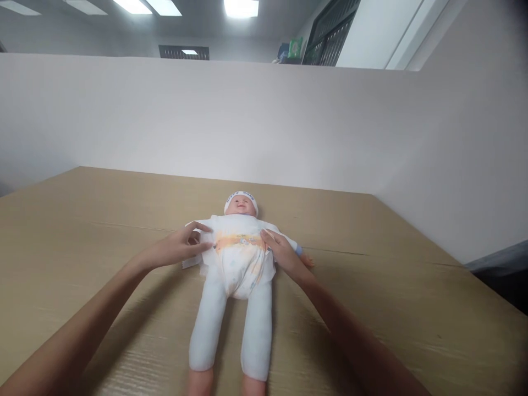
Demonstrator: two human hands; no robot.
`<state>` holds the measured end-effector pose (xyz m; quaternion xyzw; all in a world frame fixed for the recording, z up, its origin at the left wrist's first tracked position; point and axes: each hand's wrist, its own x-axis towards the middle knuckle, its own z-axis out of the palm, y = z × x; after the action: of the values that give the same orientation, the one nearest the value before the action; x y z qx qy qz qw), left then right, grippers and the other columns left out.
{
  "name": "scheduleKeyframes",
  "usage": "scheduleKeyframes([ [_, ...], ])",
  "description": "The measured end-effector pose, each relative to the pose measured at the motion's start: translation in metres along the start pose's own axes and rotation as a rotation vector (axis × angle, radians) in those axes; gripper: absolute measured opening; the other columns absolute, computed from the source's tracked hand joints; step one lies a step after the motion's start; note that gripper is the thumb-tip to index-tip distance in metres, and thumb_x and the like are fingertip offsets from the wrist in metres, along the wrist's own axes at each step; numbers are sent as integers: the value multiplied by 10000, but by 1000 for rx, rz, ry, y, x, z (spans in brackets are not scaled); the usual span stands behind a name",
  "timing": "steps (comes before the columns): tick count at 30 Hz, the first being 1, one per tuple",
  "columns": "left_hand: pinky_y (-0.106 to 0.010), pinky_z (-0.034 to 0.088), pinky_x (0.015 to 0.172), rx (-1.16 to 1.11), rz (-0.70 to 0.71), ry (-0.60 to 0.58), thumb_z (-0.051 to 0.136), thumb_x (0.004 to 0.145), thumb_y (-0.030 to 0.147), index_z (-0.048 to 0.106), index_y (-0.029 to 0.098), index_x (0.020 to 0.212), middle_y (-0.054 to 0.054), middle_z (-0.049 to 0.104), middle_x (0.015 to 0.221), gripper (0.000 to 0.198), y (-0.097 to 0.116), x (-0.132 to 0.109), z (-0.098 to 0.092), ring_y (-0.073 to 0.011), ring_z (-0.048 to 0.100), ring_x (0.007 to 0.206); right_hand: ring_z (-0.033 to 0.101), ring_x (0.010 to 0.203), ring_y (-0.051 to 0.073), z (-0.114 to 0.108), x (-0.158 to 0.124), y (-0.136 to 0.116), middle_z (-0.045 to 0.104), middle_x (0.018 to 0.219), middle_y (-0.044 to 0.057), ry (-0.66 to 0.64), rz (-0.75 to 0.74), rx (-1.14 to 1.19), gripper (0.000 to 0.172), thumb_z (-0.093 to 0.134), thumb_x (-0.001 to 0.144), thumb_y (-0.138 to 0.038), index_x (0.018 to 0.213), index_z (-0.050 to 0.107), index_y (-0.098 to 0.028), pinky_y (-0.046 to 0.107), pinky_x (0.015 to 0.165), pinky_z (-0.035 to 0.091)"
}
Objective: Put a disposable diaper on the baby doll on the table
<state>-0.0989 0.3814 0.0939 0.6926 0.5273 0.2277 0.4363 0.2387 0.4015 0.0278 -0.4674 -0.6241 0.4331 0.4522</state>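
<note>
A baby doll (207, 324) lies on its back, head away from me, in white clothes and a white headband with dark lettering. Over its middle sits a white diaper (241, 269) with an orange printed waistband. My left hand (183, 246) is at the diaper's left side, thumb and forefinger apart and touching the white material there. A pale diaper flap sticks out below that hand. On the other side, my right hand (282, 253) has its fingers closed on the diaper's waistband edge. Some of its fingertips are hard to make out.
The doll lies on a wood-coloured tabletop (124, 198). A white partition wall (185, 121) rises behind it and along the right. Something dark (505, 269) is beyond the right table edge. A green package (295, 48) shows above the wall.
</note>
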Motion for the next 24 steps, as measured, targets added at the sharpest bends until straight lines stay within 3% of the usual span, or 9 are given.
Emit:
scheduleKeyframes([
  [5, -311, 480, 723, 135, 44, 84, 696, 960, 596, 647, 278, 1381, -12, 722, 948, 529, -1, 2, 5, -217, 670, 827, 669, 1080, 307, 0, -1, -3, 762, 1016, 78, -3, 38, 59, 553, 681, 897, -787, 880, 685, -234, 422, 1022, 541],
  [8, -329, 486, 742, 278, 69, 137, 638, 1012, 549, 644, 300, 1326, -19, 744, 994, 401, -1, 1, 8, -225, 683, 835, 681, 1086, 313, 1, 0, 0, 774, 1026, 82, -4, 56, 82, 581, 683, 880, -813, 901, 692, -232, 439, 1035, 543],
  [11, -372, 500, 824, 412, 141, 251, 606, 1043, 483, 616, 295, 1327, -52, 769, 1164, 340, 6, -4, 15, -275, 701, 999, 685, 1064, 308, 1, 0, 2, 773, 996, 75, -7, 67, 95, 588, 689, 870, -820, 891, 691, -233, 441, 1024, 548],
  [14, -435, 493, 990, 449, 283, 354, 566, 1081, 449, 613, 284, 1323, -73, 729, 1358, 297, 27, -9, 30, -320, 643, 1230, 677, 1011, 294, 0, 0, 0, 757, 944, 61, -12, 64, 96, 570, 700, 867, -808, 843, 673, -239, 429, 991, 555],
  [16, -451, 464, 1091, 421, 395, 329, 524, 1116, 459, 631, 289, 1317, -65, 704, 1410, 284, 45, -8, 45, -314, 599, 1327, 665, 950, 280, -2, -1, -2, 732, 885, 49, -27, 58, 92, 561, 700, 871, -796, 790, 648, -243, 421, 959, 559],
  [20, -458, 428, 1152, 398, 599, 130, 513, 1134, 444, 642, 268, 1309, -75, 701, 1398, 280, 71, 9, 80, -300, 592, 1330, 660, 964, 275, -3, 2, -7, 736, 906, 48, -68, 36, 87, 532, 678, 886, -778, 824, 680, -249, 416, 972, 553],
  [24, -494, 430, 1084, 429, 565, 105, 559, 1105, 427, 656, 255, 1215, -84, 721, 1288, 226, 67, 28, 102, -327, 580, 1250, 643, 947, 266, -7, 5, -8, 717, 901, 37, -106, 28, 51, 573, 659, 857, -835, 811, 669, -264, 402, 957, 538],
])
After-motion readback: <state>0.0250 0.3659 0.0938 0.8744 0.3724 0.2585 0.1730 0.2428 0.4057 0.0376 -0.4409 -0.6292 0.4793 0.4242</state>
